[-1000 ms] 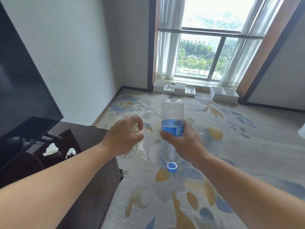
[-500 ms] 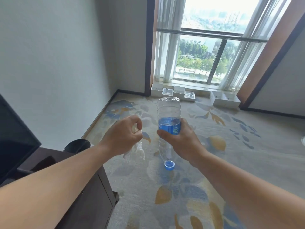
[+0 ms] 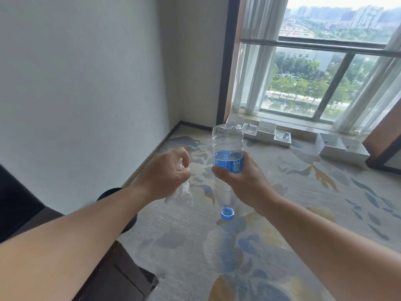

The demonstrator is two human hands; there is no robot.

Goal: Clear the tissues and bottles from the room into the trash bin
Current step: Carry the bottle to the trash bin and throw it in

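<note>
Left hand (image 3: 166,173) fisted round crumpled tissue (image 3: 181,193). Right hand (image 3: 246,185) gripped clear bottle (image 3: 227,142) at blue label (image 3: 227,161), cap (image 3: 227,213) down, above carpet (image 3: 293,192). Dark round rim (image 3: 107,192) behind left forearm (image 3: 76,231), possibly bin.

left hand (image 3: 167,174) with tissue (image 3: 181,193) left of bottle (image 3: 227,148).

On the blue label (image 3: 227,162) of the bottle (image 3: 227,140) you hold cap-down in your right hand (image 3: 243,183), only the white letters "URE" are readable; the smaller print above them is blurred.
</note>
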